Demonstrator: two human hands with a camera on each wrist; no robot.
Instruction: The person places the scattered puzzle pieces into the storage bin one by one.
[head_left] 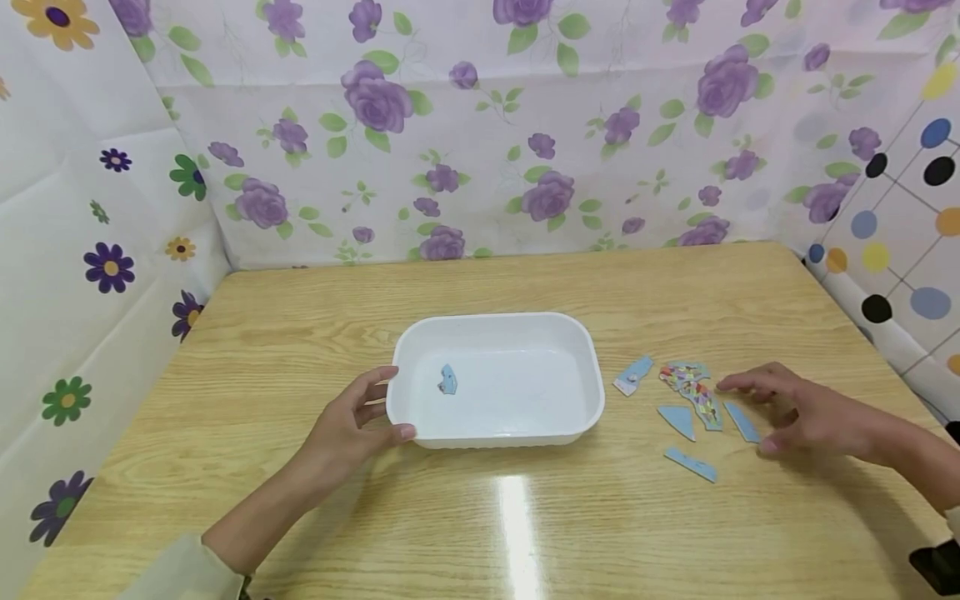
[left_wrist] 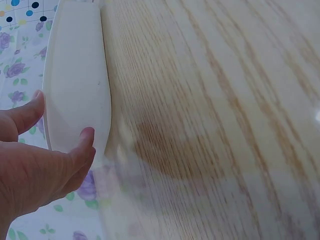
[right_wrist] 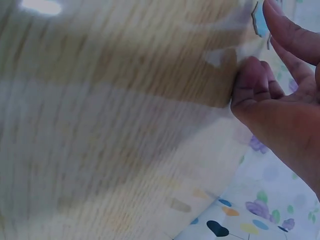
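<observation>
So yeah, a flowery curtain [head_left: 547, 196] hung beyond my hands, and flat puzzle-looking pieces [head_left: 679, 422] lay just left of my right hand [head_left: 816, 414], loosely curled, holding nothing. My left hand [head_left: 341, 427] gripped the white tray [head_left: 517, 400], one small piece [head_left: 449, 381] inside.

The head view is bright and mostly sharp, with a white streak of glare [head_left: 519, 537] down the front of the table [head_left: 442, 517] and soft shadows below both hands [head_left: 817, 417]. Both wrist views look dimmer, bluish and hazy, and the right one has a blown-out spot [right_wrist: 41, 6] near its upper left corner.
</observation>
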